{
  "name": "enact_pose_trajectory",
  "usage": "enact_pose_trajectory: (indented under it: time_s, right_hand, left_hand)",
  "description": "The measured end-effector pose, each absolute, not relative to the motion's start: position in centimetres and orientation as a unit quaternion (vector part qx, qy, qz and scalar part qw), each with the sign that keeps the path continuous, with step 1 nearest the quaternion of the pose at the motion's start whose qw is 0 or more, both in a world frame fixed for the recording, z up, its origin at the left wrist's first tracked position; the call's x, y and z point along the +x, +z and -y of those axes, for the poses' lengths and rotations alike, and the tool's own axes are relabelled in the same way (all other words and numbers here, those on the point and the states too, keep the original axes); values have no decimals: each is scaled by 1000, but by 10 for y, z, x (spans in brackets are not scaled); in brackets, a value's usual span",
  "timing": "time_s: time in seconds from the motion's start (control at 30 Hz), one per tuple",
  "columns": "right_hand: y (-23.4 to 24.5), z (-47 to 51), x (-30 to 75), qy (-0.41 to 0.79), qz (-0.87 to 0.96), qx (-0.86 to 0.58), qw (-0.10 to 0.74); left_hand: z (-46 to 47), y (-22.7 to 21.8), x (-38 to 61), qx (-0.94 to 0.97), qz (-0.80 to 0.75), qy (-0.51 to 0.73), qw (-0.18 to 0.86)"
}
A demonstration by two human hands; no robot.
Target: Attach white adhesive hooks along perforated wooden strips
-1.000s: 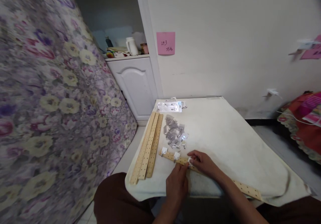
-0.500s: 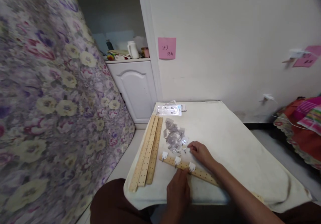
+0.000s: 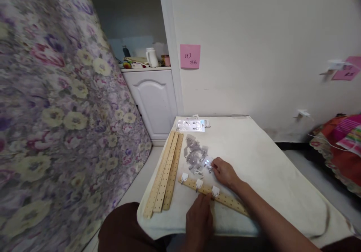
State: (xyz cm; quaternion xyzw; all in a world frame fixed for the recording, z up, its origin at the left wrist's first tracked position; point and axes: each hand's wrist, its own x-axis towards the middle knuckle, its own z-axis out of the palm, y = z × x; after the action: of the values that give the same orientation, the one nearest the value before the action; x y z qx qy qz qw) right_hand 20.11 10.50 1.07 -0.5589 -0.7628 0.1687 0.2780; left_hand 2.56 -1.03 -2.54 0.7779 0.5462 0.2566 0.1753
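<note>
A perforated wooden strip lies slanted in front of me with three white hooks along its left part. My left hand is closed at the strip's near edge, fingertips by the rightmost hook. Above it, my right hand pinches a small hook on a clear backing, beside a pile of clear plastic pieces with metal hooks. The right fingertips partly cover the hook.
Several longer perforated wooden strips lie along the left of the cloth-covered table. Clear hook packaging rests at the far edge. A floral curtain hangs at left; a white cabinet stands behind.
My right fingers have closed in on the hook with the clear backing by the pile. My left hand stays at the strip. The view has tilted slightly.
</note>
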Motion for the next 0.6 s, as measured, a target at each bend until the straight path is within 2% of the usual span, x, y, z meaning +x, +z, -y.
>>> enact_pose_trajectory:
  time_s: [0.13,0.3,0.5,0.6]
  right_hand:
    - [25,-90,219,179,757,-577,249]
    - [40,-69,242,159,772,-559,258]
    - [60,-37,245,138,791,-528,278]
    - [70,-21,237,140,799,-490,319]
  left_hand:
    - [11,-26,27,774,-542,288,156]
    - [12,-22,25,763,-524,337,173]
    - [16,13,37,711,-486,435,264]
    - [14,30,57,632,-498,462,373]
